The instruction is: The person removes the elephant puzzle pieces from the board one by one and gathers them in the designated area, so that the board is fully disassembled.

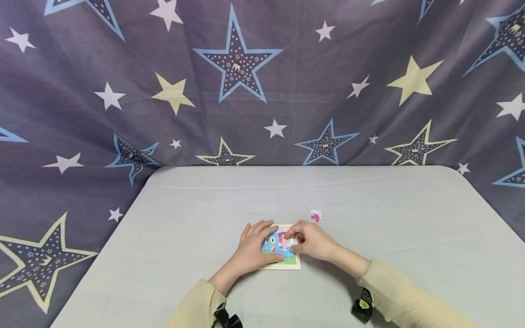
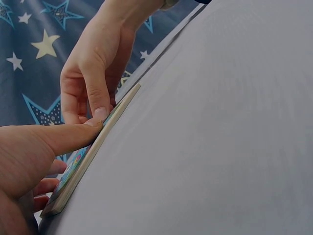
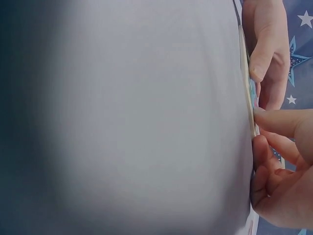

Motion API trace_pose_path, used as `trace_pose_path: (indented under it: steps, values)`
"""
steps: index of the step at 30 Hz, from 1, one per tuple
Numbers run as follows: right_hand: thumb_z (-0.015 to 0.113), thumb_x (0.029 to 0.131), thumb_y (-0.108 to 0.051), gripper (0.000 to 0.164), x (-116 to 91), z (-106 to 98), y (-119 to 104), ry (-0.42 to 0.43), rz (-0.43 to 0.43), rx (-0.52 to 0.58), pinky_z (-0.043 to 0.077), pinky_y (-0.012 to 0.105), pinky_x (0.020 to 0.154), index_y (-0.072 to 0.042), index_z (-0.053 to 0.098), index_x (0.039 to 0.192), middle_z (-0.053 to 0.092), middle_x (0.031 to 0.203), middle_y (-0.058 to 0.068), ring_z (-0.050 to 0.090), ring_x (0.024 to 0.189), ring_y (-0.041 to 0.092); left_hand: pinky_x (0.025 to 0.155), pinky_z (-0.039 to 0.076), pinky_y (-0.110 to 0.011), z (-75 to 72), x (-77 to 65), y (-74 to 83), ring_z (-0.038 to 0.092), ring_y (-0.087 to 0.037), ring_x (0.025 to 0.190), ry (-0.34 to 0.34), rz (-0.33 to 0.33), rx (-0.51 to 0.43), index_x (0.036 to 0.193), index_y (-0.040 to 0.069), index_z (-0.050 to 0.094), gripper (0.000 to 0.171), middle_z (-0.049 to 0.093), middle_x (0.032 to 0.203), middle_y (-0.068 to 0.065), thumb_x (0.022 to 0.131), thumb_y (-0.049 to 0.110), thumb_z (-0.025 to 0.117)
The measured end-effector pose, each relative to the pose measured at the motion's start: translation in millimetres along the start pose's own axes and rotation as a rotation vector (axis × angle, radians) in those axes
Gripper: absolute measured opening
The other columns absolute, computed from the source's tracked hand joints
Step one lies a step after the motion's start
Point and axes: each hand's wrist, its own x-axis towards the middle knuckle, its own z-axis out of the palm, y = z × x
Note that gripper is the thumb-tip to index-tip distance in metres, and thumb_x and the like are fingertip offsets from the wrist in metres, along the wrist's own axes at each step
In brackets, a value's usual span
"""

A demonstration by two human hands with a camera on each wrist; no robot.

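A small wooden jigsaw puzzle point(image 1: 290, 261) with a pale frame lies on the table, showing a blue cartoon character over green. My left hand point(image 1: 252, 249) rests across its left side, thumb stretched along the near part and fingers over the far edge. At the puzzle's right side, my right hand point(image 1: 313, 240) pinches a pink and light-coloured puzzle piece point(image 1: 292, 242) between thumb and index finger, low against the picture. The fingers partly cover that piece. In the left wrist view, the right thumb point(image 2: 101, 113) meets the left thumb point(image 2: 73, 137) near the frame's edge.
One loose puzzle piece point(image 1: 316, 215), pink and pale blue, lies beyond the puzzle to the right. A light grey cloth covers the table point(image 1: 197, 205). Behind it hangs a dark curtain point(image 1: 279, 105) with stars. Black wrist cameras show below both sleeves.
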Motion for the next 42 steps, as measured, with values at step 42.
trace_pose_path:
  steps: [42]
  values:
    - [0.07,0.074,-0.001,0.023,0.6,0.3,2.3,-0.014,-0.004,0.072,0.042,0.02,0.056,-0.01,0.062,0.093,0.055,0.082,0.002,0.046,0.061,0.008,0.107,0.004,-0.059,-6.1,0.5,1.9,0.027,-0.037,0.132,-0.002,0.021,-0.081,0.094,0.018,0.062,0.023,0.042,0.138,-0.015,0.076,0.029,0.073]
